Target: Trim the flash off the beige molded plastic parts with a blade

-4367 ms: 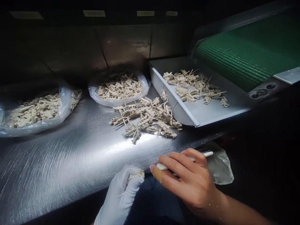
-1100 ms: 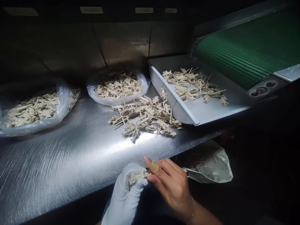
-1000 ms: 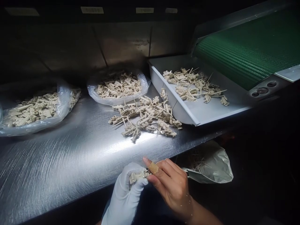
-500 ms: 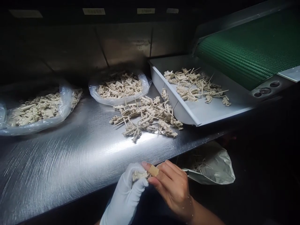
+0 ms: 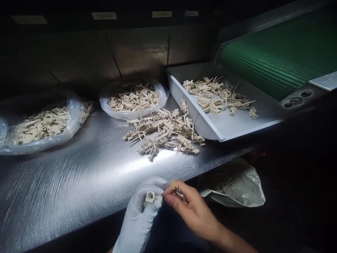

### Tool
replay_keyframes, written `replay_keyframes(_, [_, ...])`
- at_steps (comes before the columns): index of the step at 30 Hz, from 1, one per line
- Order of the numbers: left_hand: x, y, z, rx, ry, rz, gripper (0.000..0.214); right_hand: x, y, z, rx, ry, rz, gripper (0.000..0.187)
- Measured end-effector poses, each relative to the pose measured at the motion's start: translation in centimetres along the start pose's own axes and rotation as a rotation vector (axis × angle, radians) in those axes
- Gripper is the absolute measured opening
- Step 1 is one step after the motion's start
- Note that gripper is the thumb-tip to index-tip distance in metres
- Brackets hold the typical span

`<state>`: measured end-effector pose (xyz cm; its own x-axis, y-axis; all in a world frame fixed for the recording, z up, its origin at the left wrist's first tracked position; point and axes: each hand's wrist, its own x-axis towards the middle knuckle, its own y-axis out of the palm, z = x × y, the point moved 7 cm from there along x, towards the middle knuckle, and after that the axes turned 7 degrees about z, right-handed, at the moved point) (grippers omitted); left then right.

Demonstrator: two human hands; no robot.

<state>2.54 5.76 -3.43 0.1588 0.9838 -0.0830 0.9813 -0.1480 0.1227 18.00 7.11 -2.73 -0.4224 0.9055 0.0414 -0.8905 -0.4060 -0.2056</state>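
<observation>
My left hand (image 5: 139,214), in a white glove, is shut around a beige moulded plastic part (image 5: 151,197) with a round socket end facing me. My right hand (image 5: 193,209) is bare, with a tape-wrapped fingertip, and sits right next to that part. Its fingers pinch a small metal-tipped tool (image 5: 179,193), mostly hidden by the fingers. A loose heap of similar beige parts with thin runners (image 5: 163,133) lies on the steel table (image 5: 79,172), above and beyond both hands.
Two clear plastic bags of beige parts (image 5: 134,100) (image 5: 44,128) stand on the table. A grey tray (image 5: 218,123) holds more parts below a green conveyor belt (image 5: 279,52). A grey bag of thin runners (image 5: 237,189) hangs below the table's right edge.
The left hand has turned the part so its round socket end faces me. The right fingers have shifted around the part's end, with the metal tip now showing.
</observation>
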Motion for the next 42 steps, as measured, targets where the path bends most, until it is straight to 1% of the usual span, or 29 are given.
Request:
replay_keyframes(2, [-0.2,-0.5,-0.1,0.077,-0.001,-0.027,0.013,0.0,-1.0,0.9,-0.167,-0.035,-0.028,0.021])
replay_keyframes(3, [-0.3,-0.8,-0.2,0.141,0.001,-0.029,0.013,0.0,-1.6,1.6,-0.272,-0.067,-0.042,0.021])
replay_keyframes(5, [-0.3,-1.1,-0.8,0.296,0.036,-0.005,0.014,0.1,-2.2,3.7,-0.492,-0.171,0.0,0.028])
replay_keyframes(7, [-0.2,-0.8,-1.6,0.423,0.11,0.077,0.019,0.2,-2.3,5.9,-0.74,-0.288,0.063,0.033])
replay_keyframes(9, [0.0,-0.2,-2.2,0.501,0.17,0.169,0.02,0.4,-2.5,7.9,-0.98,-0.351,0.044,0.038])
replay_keyframes(10, [0.1,0.0,-2.5,0.529,0.19,0.19,0.02,0.4,-2.6,8.9,-1.061,-0.381,0.014,0.039])
replay_keyframes(12, [0.4,0.2,-3.0,0.6,0.219,0.179,0.022,0.5,-2.6,10.5,-1.171,-0.451,-0.026,0.032])
replay_keyframes(14, [0.5,0.4,-3.4,0.668,0.25,0.147,0.028,0.4,-2.2,11.7,-1.237,-0.519,-0.032,0.025])
replay_keyframes(17, [0.6,0.6,-3.8,0.721,0.27,0.145,0.03,0.3,-1.5,12.5,-1.291,-0.556,-0.008,0.028])
replay_keyframes(20, [0.7,0.5,-3.9,0.749,0.285,0.14,0.023,0.3,-0.9,12.9,-1.325,-0.563,0.016,0.031])
replay_keyframes(23, [0.6,0.3,-3.7,0.777,0.318,0.104,0.018,0.5,-0.5,13.1,-1.341,-0.573,0.021,0.027])
replay_keyframes(25, [0.5,0.1,-3.4,0.787,0.349,0.067,0.017,0.7,-0.7,13.1,-1.315,-0.555,0.01,0.025])
replay_keyframes(27, [0.2,0.0,-3.2,0.808,0.413,0.021,0.013,1.1,-1.1,12.6,-1.258,-0.501,0.035,0.021])
replay_keyframes(29, [-0.3,0.1,-3.2,0.856,0.521,-0.031,0.011,1.3,-1.4,11.9,-1.193,-0.444,0.07,0.017])
replay_keyframes(31, [-0.8,0.3,-3.3,0.886,0.621,-0.064,0.015,1.2,-1.9,11.3,-1.152,-0.419,0.059,0.018])
replay_keyframes(32, [-0.9,0.3,-3.3,0.873,0.641,-0.065,0.017,1.2,-2.1,11.1,-1.138,-0.419,0.034,0.021])
replay_keyframes(33, [-0.9,0.3,-3.2,0.83,0.632,-0.054,0.018,1.0,-2.4,10.9,-1.115,-0.42,0.006,0.025])
replay_keyframes(35, [-0.6,0.0,-2.6,0.694,0.528,0.003,0.02,0.8,-2.9,10.4,-1.015,-0.42,-0.047,0.027])
replay_keyframes(37, [-0.1,-0.3,-1.8,0.556,0.39,0.065,0.021,0.6,-3.5,9.7,-0.848,-0.4,-0.103,0.021])
replay_keyframes(39, [0.1,-0.5,-1.1,0.473,0.28,0.102,0.023,0.5,-3.9,8.6,-0.682,-0.361,-0.142,0.014])
replay_keyframes(42, [0.3,-0.7,-0.7,0.41,0.207,0.115,0.024,0.6,-3.7,6.6,-0.496,-0.295,-0.142,0.012])
